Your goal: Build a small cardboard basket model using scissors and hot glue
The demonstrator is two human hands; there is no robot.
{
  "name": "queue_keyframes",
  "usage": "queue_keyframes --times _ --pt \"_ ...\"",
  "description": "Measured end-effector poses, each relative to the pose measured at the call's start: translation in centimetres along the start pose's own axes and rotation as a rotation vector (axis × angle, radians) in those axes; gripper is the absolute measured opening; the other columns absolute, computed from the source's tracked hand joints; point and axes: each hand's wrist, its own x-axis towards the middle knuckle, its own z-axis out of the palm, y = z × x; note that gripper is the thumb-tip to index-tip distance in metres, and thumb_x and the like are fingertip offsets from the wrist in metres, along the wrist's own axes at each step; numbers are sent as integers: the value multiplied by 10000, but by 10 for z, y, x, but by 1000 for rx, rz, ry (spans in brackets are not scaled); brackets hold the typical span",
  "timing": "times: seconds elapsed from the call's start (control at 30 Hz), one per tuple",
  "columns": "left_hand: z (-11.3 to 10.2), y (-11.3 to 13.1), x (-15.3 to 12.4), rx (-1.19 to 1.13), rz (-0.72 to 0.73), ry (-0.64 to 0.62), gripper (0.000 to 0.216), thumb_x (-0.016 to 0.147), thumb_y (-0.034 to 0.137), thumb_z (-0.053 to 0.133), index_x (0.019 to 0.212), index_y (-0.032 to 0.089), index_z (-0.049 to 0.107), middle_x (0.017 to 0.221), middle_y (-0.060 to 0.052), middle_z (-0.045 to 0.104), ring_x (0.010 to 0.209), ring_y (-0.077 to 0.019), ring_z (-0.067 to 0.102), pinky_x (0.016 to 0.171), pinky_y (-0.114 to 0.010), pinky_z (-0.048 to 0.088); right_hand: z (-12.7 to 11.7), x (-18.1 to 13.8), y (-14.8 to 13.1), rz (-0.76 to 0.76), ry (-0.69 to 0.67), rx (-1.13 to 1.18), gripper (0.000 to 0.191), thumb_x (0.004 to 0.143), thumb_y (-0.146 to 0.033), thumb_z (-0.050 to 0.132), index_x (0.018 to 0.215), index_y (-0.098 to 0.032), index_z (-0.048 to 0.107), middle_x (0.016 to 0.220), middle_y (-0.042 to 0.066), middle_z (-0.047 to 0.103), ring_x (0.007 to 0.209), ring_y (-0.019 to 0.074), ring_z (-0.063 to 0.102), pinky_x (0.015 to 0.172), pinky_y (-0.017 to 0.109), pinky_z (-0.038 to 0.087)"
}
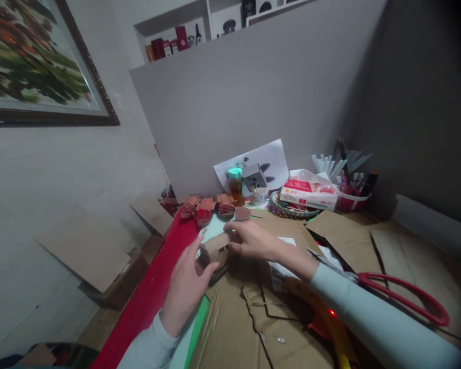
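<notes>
At the frame's centre I have the cardboard roll (215,249) pinched between both hands: left hand (186,287) cups its near end, right hand (253,240) presses the top, steadying it over the cardboard sheets (230,328).

The red-and-white tissue pack (309,193) bears print; too blurred to read.

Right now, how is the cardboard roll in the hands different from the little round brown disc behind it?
The cardboard roll is long, lies on its side and is gripped by the left hand and right hand. The round disc is short, flat-topped, darker brown and stands free, untouched. Both are round and brown.
</notes>
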Motion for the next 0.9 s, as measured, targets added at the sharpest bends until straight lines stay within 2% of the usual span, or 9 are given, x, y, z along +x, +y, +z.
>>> queue_keyframes --times 0.17,0.33,0.5,0.9 --pt "8 -6 0 61 41 -1 652 842 355 595 1427 81 507 1422 -191 582 1325 -323 517 1159 -502 351 0 -3 10 -6 28 40 373 985 -342 665 1308 -174 586 1167 76 667 999 234 676 889 457 571" --pt "8 -5 2 86 66 39 604 857 348 594 1402 97 524 1420 -178 596 1310 -303 533 1145 -482 381 1 -6 30 -23 83 108 386 986 -313 663 1343 -193 579 1377 108 584 1224 292 591 1027 538 495" --pt "6 -2 0 105 71 43 589 853 363 599 1383 112 546 1420 -167 611 1299 -301 557 1132 -489 406 5 -9 44 -35 77 127 362 988 -309 661 1323 -190 592 1364 107 594 1199 283 607 1013 525 509" --pt "12 -6 1 152 70 18 586 855 344 591 1370 65 559 1391 -208 620 1290 -345 569 1133 -518 405 7 -14 25 -162 32 86 496 974 -286 674 1434 -210 504 1450 119 525 1287 321 542 1065 573 455"
